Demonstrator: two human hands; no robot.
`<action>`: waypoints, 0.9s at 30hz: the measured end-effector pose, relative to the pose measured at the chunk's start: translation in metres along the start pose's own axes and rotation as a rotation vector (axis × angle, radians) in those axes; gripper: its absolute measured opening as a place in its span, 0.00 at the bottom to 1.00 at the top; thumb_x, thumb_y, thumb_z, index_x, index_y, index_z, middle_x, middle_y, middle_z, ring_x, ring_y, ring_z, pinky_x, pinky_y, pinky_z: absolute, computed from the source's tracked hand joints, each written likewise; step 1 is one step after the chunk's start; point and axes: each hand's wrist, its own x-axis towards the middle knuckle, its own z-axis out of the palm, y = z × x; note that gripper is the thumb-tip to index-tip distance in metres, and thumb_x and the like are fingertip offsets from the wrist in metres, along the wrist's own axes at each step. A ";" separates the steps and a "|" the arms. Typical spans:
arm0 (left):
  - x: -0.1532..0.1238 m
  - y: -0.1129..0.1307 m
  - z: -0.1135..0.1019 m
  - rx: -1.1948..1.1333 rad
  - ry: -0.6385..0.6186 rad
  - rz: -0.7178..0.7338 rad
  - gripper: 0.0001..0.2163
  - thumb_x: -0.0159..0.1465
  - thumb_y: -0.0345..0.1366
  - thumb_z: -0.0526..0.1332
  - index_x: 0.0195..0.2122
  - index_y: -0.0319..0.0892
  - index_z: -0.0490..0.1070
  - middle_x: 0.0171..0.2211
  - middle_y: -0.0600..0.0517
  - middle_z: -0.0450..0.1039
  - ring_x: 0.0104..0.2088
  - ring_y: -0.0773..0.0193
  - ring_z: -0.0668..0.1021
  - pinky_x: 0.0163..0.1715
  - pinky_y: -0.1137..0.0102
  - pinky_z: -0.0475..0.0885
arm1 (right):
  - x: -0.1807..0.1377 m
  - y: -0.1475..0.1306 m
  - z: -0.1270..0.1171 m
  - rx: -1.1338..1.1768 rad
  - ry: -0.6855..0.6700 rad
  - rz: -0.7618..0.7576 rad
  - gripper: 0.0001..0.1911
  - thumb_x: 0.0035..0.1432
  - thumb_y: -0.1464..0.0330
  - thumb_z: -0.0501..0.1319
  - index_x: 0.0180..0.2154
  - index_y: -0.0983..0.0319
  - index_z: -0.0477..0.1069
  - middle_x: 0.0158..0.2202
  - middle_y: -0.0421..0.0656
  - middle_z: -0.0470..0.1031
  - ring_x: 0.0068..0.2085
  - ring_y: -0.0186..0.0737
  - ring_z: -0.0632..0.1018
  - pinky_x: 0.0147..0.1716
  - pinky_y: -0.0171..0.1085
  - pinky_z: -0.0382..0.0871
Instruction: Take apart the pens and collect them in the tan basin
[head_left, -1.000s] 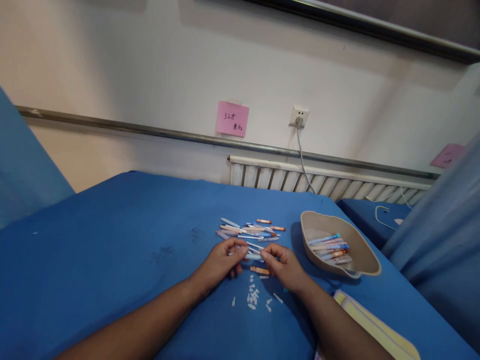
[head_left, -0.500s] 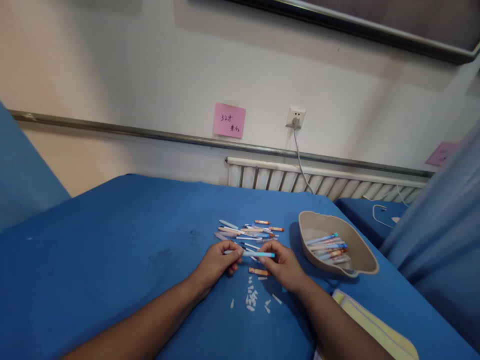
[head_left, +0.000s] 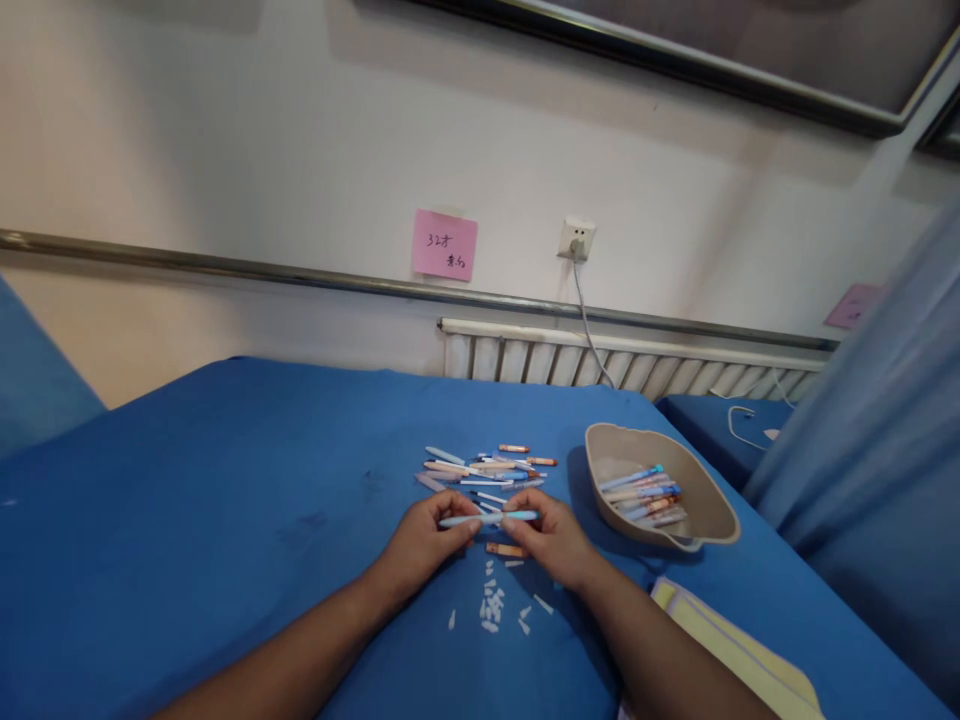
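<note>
Gripping light-blue pen (head_left: pixel 491 519) between clamped fingers (head_left: pixel 460 536) of left hand (head_left: pixel 426 538) and right hand (head_left: pixel 556 537), seemingly for steadiness, with basin (head_left: pixel 716 512) at three o'clock

On our tbl (head_left: pixel 225 500), the basin (head_left: pixel 712 502) has pens (head_left: pixel 641 497) inside; L of it we've our R hand (head_left: pixel 553 535), then L hand (head_left: pixel 429 532), w/ a held pen (head_left: pixel 491 519) btwn them. Loose pens (head_left: pixel 491 466) lie L of basin too, small bits (head_left: pixel 492 606) L-front, flat item (head_left: pixel 731 640) in front; radiator (head_left: pixel 555 362) behind it, 2nd tbl (head_left: pixel 694 412) behind & R.
</note>
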 end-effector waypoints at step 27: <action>0.002 0.065 0.011 0.689 0.030 0.360 0.15 0.62 0.46 0.53 0.43 0.49 0.75 0.32 0.52 0.72 0.34 0.59 0.72 0.36 0.69 0.67 | 0.024 0.001 -0.008 -0.205 0.301 -0.119 0.23 0.62 0.52 0.44 0.36 0.61 0.69 0.30 0.41 0.73 0.28 0.36 0.73 0.27 0.33 0.67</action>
